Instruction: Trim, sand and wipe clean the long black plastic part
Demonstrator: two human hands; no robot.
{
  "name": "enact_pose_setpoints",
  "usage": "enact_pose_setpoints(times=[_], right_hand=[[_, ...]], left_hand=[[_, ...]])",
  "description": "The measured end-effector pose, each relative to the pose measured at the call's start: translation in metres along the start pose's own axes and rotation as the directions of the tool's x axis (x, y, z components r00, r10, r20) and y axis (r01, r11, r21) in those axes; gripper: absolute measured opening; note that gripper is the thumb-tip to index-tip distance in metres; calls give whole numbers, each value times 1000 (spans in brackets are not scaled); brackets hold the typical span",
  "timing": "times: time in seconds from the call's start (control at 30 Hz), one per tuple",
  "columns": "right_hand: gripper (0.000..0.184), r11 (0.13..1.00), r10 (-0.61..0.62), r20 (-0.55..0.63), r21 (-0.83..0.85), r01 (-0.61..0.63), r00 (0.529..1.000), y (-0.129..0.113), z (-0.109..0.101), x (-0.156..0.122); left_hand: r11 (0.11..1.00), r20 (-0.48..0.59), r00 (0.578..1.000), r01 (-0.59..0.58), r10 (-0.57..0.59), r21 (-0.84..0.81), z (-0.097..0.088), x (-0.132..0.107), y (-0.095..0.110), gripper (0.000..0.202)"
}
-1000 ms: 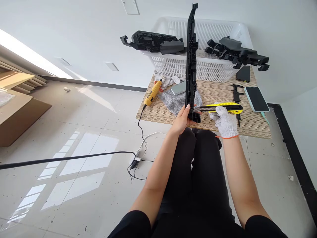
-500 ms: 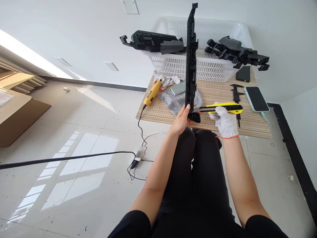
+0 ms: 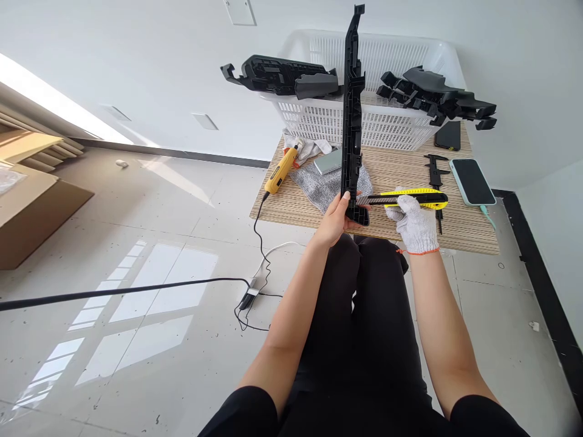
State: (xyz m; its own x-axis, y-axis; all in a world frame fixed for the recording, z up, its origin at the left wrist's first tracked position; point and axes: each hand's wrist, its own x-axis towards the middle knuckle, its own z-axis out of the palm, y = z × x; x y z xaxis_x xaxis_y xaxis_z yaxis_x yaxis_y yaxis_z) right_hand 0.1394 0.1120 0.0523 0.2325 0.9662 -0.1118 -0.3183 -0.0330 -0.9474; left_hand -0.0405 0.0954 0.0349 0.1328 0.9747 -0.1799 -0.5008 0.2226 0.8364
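Observation:
My bare left hand [image 3: 334, 221] is closed around the lower end of a long, ribbed black plastic part [image 3: 352, 121], which stands nearly upright in the view. My right hand [image 3: 415, 224], in a white knitted glove with an orange cuff edge, grips a yellow and black utility knife [image 3: 421, 198]. The knife's blade is extended to the left, and its tip meets the part's lower edge close to my left fingers; whether it cuts in, I cannot tell. Behind the part lies a grey cloth [image 3: 314, 187] with a grey-green box [image 3: 328, 162] on it.
A white basket [image 3: 319, 115] at the back carries more black plastic parts [image 3: 286, 76]. On the wooden table [image 3: 392, 164] lie a yellow corded tool [image 3: 282, 170], black calipers [image 3: 436, 173], a phone with a cable [image 3: 472, 182] and a dark phone [image 3: 448, 135]. Cables [image 3: 248, 297] run over the floor.
The knife in my right hand has shifted very slightly to the right. My left hand and the plastic part look the same.

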Motion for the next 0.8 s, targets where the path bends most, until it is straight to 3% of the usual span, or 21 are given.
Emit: enact_pose_setpoints(times=[0.8], right_hand=[[34, 1000, -18, 11, -12, 18, 1000, 1, -1, -1]], left_hand=[[999, 19, 999, -35, 34, 26, -1, 1, -2, 37]])
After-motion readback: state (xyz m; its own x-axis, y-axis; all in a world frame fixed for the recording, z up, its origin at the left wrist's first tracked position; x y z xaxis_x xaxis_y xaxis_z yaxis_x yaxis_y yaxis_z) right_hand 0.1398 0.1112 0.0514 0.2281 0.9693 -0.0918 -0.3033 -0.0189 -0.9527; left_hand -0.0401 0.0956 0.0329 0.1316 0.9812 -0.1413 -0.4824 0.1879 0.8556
